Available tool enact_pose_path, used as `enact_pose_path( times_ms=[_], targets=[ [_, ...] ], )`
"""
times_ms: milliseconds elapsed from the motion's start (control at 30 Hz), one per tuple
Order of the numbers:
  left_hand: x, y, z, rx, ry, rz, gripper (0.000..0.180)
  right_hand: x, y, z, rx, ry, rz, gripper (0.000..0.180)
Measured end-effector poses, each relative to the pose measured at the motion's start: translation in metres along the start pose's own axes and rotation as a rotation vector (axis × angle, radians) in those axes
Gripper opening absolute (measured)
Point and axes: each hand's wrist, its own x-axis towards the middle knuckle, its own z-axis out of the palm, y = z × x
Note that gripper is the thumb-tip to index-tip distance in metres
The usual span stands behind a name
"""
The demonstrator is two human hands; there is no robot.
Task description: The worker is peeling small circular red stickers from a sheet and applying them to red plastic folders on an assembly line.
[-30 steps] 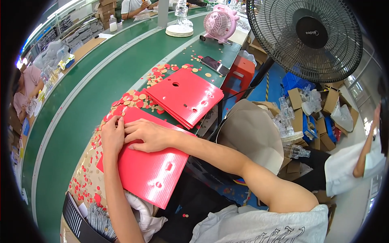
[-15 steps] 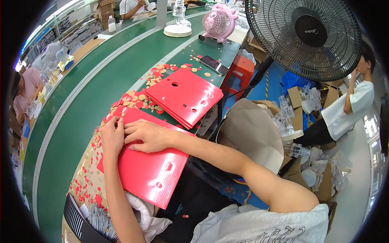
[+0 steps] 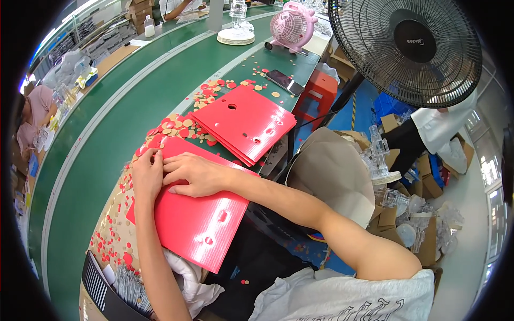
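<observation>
A red ribbed plastic sheet (image 3: 195,230) with punched holes lies in front of me, its near end over the table edge. My left hand (image 3: 147,174) is at the sheet's far left part, thumb and finger drawn together; what they pinch is hidden. Flat on the sheet rests my right hand (image 3: 197,175), fingers stretched toward the left hand and thumb apart. Just beyond lies a stack of similar red sheets (image 3: 246,120) with holes. Red and tan round cut-outs (image 3: 174,125) are scattered around both.
A phone (image 3: 284,82) and pink fan (image 3: 293,27) are on the green table (image 3: 107,144). A large black fan (image 3: 412,43) stands right, near a red stool (image 3: 319,93) and cartons of clear parts (image 3: 423,230). A brush (image 3: 128,289) lies near left. Other people are around.
The person at the right has turned and bent toward the cartons. My hands stay at almost the same spot on the red sheet.
</observation>
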Motion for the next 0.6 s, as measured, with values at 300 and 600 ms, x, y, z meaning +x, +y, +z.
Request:
enact_pose_path(
  times_ms=[300,600],
  targets=[
    [0.0,-0.004,0.0,-0.008,-0.005,-0.003,0.029,0.001,-0.001,0.0,0.0,0.001,-0.013,0.025],
    [-0.001,-0.002,-0.001,-0.013,0.016,0.014,0.03,0.0,0.0,0.002,-0.024,0.023,-0.032,0.025]
  ],
)
